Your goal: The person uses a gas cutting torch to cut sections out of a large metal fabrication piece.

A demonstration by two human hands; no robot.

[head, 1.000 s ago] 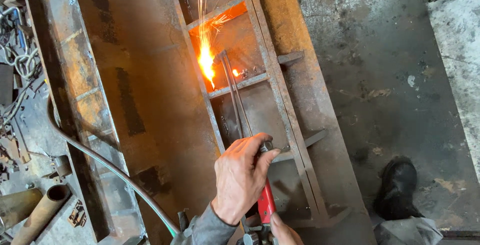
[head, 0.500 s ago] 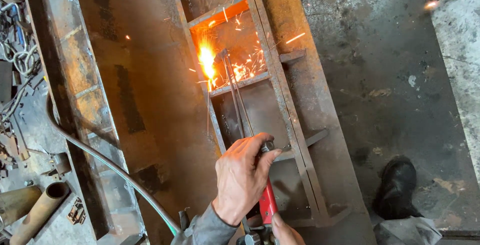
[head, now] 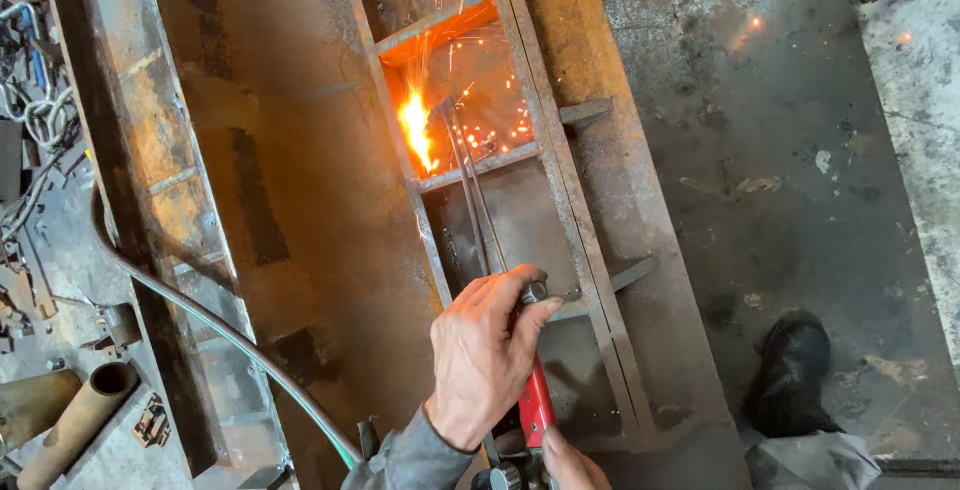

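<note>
My left hand (head: 485, 355) is wrapped around the upper part of a red-handled cutting torch (head: 533, 405), fingers by a knob. Only a bit of my right hand (head: 570, 462) shows at the bottom edge, on the torch's lower end. The torch's long thin tubes (head: 468, 195) reach up to a bright flame (head: 416, 130) at the left rail of a rusty ladder-like steel frame (head: 590, 240). Orange sparks scatter inside the upper bay of the frame.
A grey hose (head: 200, 315) curves from the left down to the torch. A rusty steel beam (head: 150, 150) lies at left, with pipes (head: 75, 420) and scrap beside it. My black boot (head: 790, 375) stands on the dark floor at lower right.
The flame has stayed at the left rail while the sparks have spread wider, some flying onto the floor at upper right. My hands have barely moved.
</note>
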